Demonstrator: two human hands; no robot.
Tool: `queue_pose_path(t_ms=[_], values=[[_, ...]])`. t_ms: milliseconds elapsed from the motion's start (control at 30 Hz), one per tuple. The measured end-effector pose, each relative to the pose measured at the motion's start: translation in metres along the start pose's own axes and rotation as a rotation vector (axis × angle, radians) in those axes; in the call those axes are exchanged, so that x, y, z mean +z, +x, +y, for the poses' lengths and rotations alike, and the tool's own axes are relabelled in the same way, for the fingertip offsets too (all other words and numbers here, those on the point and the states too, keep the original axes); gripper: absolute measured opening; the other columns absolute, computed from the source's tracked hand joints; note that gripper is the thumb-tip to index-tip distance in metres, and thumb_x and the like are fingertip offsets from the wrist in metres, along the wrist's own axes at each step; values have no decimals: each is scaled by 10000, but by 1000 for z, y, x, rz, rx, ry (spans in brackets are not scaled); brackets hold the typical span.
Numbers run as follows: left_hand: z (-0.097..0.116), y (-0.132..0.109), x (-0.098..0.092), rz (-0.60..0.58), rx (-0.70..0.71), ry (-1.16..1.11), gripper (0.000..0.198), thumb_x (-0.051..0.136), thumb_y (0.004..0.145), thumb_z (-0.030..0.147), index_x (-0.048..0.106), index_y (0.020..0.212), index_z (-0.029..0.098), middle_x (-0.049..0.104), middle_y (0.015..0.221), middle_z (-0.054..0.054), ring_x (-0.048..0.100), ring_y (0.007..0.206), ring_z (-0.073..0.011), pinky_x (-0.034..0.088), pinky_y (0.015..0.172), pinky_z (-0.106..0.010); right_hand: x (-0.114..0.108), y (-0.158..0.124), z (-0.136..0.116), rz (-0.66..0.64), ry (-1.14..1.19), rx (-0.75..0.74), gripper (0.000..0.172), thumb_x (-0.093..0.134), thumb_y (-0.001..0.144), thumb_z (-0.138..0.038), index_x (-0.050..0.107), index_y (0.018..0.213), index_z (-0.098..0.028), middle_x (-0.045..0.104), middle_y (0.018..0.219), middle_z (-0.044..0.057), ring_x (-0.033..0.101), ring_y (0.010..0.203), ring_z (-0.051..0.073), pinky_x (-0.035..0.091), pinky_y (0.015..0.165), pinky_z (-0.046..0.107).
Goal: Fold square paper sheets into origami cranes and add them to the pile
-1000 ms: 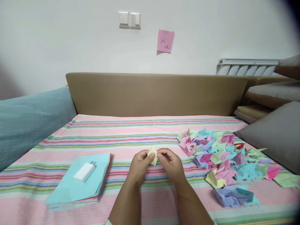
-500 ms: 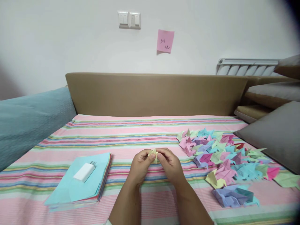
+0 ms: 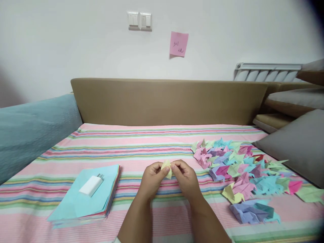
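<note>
At lower centre, the left hand [image 3: 152,179] and right hand [image 3: 187,178] are pinching yellow paper [image 3: 166,164], its long axis running nearly up-down in frame.

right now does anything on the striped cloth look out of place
The white charger, perhaps: it lies on the blue-topped paper stack, not plugged in, an electrical item amid paper. Nothing looks spilled.

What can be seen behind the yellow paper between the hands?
Beyond the yellow paper, the striped cloth shows, then the brown backrest. Directly behind the paper, some cloth and perhaps part of the left hand are covered.
</note>
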State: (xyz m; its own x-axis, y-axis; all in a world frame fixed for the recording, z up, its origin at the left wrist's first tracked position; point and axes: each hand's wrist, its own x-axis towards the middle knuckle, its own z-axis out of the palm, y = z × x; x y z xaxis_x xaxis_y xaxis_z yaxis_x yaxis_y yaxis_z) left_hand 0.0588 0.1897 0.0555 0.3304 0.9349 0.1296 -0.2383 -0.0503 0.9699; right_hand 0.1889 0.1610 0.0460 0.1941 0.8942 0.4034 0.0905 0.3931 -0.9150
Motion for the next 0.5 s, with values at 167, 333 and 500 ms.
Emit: queue_pose_path(t_ms=[167,333,500], values=[[-4,1,0,18,-50,-111,296,751,648,399,665,717,125,655,666,-32,550,617,-128,433,637,-247,2,0,2,-3,172,146,397,459,846,-548,614,910,-188,594,753,24,537,669,151,462,632,266],[0,0,3,27,-67,-95,306,767,626,397,639,655,121,607,594,-5,509,566,-104,403,586,-221,4,0,1,-56,123,95,320,546,809,-499,545,735,-188,473,594,-36,436,559,109,375,520,217],[2,-1,4,23,-83,-70,304,763,635,384,614,623,120,572,564,12,476,547,-87,370,557,-206,5,0,2,-26,130,102,271,576,798,-442,511,716,-192,439,582,-48,395,537,96,339,493,207]])
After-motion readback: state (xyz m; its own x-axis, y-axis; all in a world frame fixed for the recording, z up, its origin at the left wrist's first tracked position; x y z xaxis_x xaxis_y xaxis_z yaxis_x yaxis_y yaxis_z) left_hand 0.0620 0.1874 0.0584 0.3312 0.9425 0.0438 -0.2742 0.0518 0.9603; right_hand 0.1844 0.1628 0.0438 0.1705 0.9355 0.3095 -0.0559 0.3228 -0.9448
